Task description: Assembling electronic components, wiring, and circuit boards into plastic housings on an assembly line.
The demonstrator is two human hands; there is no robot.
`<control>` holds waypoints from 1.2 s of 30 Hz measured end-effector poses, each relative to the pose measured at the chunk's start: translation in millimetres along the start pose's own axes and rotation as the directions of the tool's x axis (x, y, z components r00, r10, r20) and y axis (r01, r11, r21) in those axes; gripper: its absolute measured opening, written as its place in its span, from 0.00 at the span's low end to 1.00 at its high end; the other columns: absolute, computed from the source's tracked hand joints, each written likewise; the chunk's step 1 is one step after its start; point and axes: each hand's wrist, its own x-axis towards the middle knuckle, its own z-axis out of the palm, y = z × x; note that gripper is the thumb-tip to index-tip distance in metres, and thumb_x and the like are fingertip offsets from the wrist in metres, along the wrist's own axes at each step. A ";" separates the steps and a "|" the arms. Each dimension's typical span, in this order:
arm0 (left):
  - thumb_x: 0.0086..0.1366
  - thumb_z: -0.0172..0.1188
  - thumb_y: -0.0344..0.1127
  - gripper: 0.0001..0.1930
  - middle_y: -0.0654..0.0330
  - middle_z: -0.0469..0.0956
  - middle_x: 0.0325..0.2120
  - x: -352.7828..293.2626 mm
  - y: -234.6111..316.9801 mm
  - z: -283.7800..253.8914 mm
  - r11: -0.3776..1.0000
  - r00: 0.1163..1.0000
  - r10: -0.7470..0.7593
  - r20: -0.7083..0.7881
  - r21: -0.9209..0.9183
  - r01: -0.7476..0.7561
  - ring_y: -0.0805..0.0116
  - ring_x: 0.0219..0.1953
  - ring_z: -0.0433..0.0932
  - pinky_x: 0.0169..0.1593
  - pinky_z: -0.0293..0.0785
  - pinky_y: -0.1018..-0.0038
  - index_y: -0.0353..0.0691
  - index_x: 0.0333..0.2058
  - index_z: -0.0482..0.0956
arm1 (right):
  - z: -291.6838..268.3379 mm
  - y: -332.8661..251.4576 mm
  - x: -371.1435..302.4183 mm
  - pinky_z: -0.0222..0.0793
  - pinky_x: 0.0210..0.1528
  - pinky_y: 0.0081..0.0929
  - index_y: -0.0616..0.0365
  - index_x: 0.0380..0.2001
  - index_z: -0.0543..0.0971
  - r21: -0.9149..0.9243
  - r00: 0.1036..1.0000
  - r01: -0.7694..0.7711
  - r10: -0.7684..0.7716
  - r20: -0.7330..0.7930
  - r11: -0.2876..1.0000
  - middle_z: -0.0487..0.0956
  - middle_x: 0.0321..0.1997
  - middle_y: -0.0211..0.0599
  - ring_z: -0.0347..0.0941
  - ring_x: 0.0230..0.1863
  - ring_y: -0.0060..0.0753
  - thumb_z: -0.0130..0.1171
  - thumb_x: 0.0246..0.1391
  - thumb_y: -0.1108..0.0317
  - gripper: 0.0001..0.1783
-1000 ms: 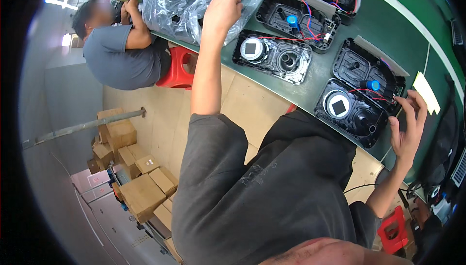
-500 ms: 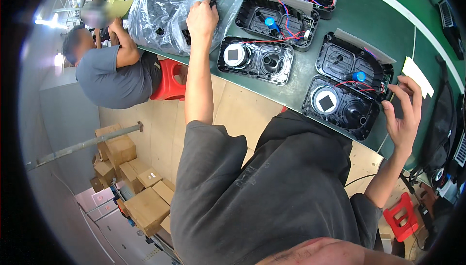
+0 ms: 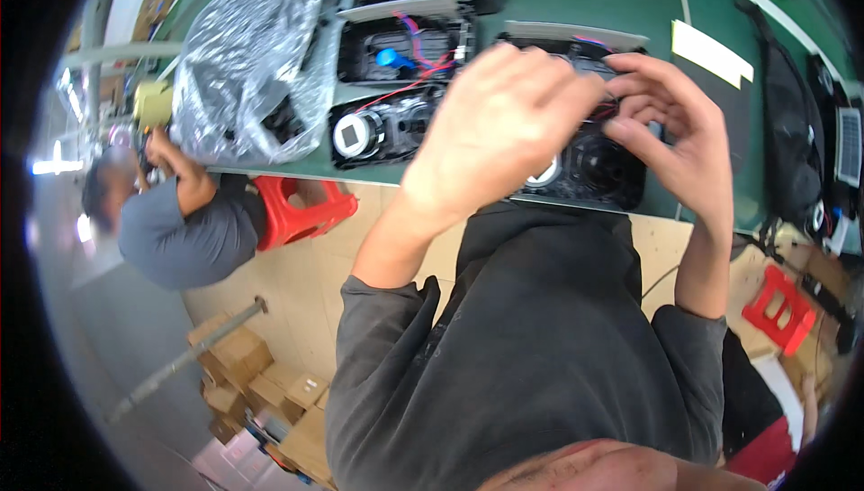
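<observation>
Open glossy black plastic shell (image 3: 587,178) with white round speaker lies at 12–1 o'clock from me, under both hands. My left hand (image 3: 504,122): fingers bunched, tips unclear, can't tell if clamped. My right hand (image 3: 677,126): thumb and forefinger apart, curved. From that shell: white paper sheet (image 3: 711,52) at 2, crumpled clear plastic bag (image 3: 238,68) well off at 10.

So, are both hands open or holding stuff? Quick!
Left hand: curled over the black case; can't tell if holding.
Right hand: fingers bent; can't tell either.
</observation>
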 end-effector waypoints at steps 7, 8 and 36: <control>0.60 0.70 0.30 0.08 0.60 0.80 0.35 25.6 23.0 51.5 0.987 1.000 -0.014 -0.023 -0.163 0.010 0.59 0.35 0.79 0.39 0.73 0.66 0.41 0.38 0.82 | -59.5 35.6 -5.8 0.81 0.42 0.18 0.68 0.51 0.81 0.244 0.947 -0.306 0.321 -0.019 0.920 0.87 0.40 0.37 0.84 0.36 0.20 0.65 0.64 0.75 0.14; 0.59 0.72 0.32 0.09 0.61 0.80 0.37 25.2 24.6 52.9 0.993 1.000 -0.022 -0.002 -0.119 0.022 0.61 0.37 0.79 0.41 0.71 0.66 0.42 0.37 0.82 | -66.0 41.1 -4.0 0.81 0.42 0.18 0.67 0.51 0.81 0.260 0.959 -0.273 0.284 -0.004 0.926 0.87 0.40 0.38 0.84 0.37 0.21 0.65 0.65 0.74 0.13; 0.59 0.71 0.28 0.09 0.59 0.79 0.38 44.4 1.2 81.8 0.987 0.988 -0.147 0.049 0.071 0.144 0.60 0.37 0.77 0.41 0.72 0.65 0.37 0.38 0.83 | -107.0 70.6 59.9 0.76 0.46 0.20 0.59 0.49 0.86 -0.230 0.976 0.108 -0.059 0.211 0.967 0.83 0.43 0.31 0.78 0.42 0.21 0.70 0.56 0.78 0.16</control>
